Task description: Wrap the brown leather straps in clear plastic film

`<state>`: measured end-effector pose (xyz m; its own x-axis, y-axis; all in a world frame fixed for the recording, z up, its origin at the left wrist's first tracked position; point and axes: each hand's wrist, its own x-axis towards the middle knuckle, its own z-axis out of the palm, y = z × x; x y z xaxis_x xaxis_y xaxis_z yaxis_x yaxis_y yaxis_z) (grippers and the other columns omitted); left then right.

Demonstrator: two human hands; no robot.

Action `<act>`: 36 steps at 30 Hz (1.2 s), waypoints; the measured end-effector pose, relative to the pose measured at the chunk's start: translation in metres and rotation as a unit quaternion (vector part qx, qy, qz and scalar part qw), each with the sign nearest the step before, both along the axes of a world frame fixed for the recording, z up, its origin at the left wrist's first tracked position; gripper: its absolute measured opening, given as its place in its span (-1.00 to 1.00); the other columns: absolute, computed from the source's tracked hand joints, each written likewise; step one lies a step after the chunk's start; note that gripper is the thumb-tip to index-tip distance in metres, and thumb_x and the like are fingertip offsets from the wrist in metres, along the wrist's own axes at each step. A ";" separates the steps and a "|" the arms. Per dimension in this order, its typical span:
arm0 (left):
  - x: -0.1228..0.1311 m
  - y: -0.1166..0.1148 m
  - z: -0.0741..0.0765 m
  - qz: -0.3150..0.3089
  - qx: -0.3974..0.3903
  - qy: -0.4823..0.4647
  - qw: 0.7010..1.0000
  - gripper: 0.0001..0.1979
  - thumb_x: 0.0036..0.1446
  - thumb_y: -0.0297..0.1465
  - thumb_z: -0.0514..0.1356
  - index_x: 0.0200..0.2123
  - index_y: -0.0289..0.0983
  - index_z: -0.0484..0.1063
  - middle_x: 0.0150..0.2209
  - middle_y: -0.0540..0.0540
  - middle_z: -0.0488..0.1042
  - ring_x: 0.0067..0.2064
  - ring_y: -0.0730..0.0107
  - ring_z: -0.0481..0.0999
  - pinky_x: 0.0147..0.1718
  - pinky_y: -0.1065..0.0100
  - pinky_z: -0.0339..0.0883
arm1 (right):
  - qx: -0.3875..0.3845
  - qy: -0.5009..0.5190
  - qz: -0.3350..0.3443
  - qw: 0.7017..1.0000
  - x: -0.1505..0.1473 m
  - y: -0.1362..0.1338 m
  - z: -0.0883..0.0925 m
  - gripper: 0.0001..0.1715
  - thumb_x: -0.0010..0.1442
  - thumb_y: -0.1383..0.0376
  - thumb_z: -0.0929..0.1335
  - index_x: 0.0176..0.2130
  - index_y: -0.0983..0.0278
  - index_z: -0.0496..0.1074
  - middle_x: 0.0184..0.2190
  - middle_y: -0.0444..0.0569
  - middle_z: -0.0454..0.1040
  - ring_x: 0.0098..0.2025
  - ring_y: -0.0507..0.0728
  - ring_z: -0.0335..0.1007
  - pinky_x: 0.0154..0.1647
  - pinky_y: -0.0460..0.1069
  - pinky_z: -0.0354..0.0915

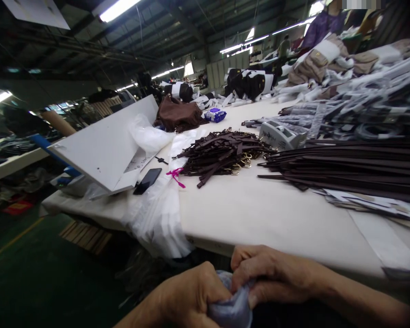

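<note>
In front of the table's near edge, my left hand is closed around a rolled, bluish-grey bundle that looks like thin plastic film. From the other side, my right hand pinches the same bundle, its thumb and fingertips pressed in at the top. What lies inside the bundle is hidden, and its lower end runs out of the picture. Beyond my hands, a pile of short dark brown straps with gold-coloured clasps lies on the cream-covered table.
Long brown strips are stacked to the right, beside a grey tape dispenser. A phone, white plastic sheeting and a tilted white board are at left. Behind are a brown bag and plastic-wrapped straps.
</note>
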<state>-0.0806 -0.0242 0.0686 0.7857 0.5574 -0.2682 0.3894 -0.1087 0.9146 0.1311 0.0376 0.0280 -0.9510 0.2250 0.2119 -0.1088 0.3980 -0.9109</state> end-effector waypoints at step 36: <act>0.069 0.134 -0.076 -0.154 0.467 0.033 0.870 -0.71 0.23 -0.53 -0.07 -0.11 -0.34 0.40 -0.27 -0.20 0.48 -0.15 0.27 0.42 0.08 0.17 0.15 | 0.457 -0.188 -0.147 0.857 0.096 0.066 -0.051 -0.61 0.29 0.45 0.11 0.09 0.34 0.22 -0.36 -0.01 0.39 -0.40 0.10 0.21 -0.41 0.01 0.17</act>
<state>-0.0115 0.1096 -0.0072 0.9366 0.3215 0.1392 0.2576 -0.9013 0.3483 0.2272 0.1032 -0.0227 -0.9215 0.3700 0.1185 0.3514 0.9238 -0.1520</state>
